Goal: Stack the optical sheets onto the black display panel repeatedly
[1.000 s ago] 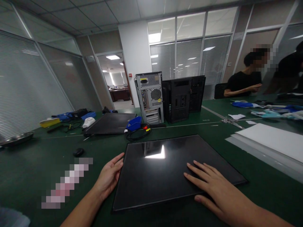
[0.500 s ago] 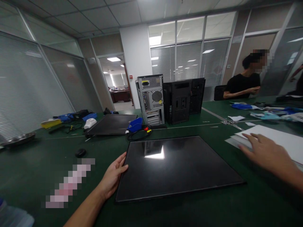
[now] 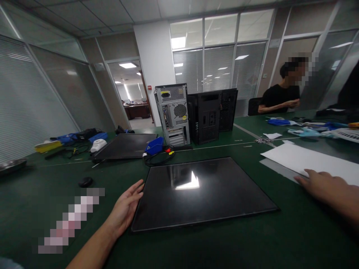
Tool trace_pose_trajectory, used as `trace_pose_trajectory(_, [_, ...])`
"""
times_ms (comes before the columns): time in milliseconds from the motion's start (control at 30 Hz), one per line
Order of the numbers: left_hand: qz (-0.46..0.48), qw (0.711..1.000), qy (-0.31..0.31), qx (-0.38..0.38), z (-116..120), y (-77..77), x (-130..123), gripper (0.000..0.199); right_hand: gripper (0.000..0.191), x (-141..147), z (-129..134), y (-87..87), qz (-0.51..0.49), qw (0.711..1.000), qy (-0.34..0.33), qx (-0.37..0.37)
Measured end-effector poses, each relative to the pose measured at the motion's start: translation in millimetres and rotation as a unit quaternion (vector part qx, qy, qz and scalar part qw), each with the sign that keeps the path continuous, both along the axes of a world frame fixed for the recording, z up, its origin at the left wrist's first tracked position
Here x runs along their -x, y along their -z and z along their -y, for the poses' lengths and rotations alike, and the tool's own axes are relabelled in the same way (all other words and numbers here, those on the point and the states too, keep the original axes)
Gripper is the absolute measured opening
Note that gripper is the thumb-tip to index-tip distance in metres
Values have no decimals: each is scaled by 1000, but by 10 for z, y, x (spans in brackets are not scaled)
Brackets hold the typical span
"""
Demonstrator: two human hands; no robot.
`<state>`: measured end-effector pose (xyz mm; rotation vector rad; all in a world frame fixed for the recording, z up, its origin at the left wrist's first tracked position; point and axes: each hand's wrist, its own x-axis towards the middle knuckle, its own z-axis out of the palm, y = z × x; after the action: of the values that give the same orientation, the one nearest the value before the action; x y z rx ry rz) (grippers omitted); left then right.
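Note:
A flat black display panel [image 3: 207, 201] lies face up on the green table, a ceiling light reflected in its surface. My left hand [image 3: 123, 209] is beside its left edge, with fingers stretched out and fingertips against or very close to that edge. On the right, a large white sheet [image 3: 303, 157] lies over a greyish translucent sheet [image 3: 280, 170]. My right hand [image 3: 328, 190] has its fingers closed over the near edge of the white sheet; part of the grip is hidden.
Behind the panel stand a grey computer case [image 3: 172, 116] and black cases [image 3: 207, 119]. A blue device with a cable [image 3: 154, 146] sits near another dark panel [image 3: 126, 145]. A round black object [image 3: 85, 182] lies at left. A person [image 3: 280, 91] sits across the table.
My right hand has come down from above the sheets onto the near edge, and the white sheet has shifted left. My left thumb has slid back off the panel's face. The view has turned slightly.

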<state>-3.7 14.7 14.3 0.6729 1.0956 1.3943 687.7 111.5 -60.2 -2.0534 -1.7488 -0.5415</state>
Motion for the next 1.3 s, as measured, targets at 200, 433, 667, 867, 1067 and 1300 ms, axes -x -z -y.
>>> trace_pose_trajectory(200, [14, 1000, 3, 3, 29, -47, -6, 67, 52, 215, 196, -293, -44, 989, -24, 137])
trace_pose_trajectory(433, [27, 999, 16, -11, 49, -46, 34, 67, 44, 831, 459, -745, -35, 992, 12, 121])
trace_pose_trajectory(667, [30, 999, 25, -8, 57, -56, 50, 62, 32, 1900, 768, -865, 86, 978, -189, -31])
trace_pose_trajectory(867, [28, 999, 26, -6, 45, -35, 54, 63, 28, 2623, 1047, -767, 107, 886, -450, 36])
trace_pose_trajectory(1067, [35, 999, 21, -8, 35, -26, 60, 63, 42, 2558, 981, -719, 49, 888, -456, 43])
trace_pose_trajectory(1300, [50, 999, 15, -4, 23, -51, 43, 61, 47, 2068, 662, -597, 16, 975, -206, 80])
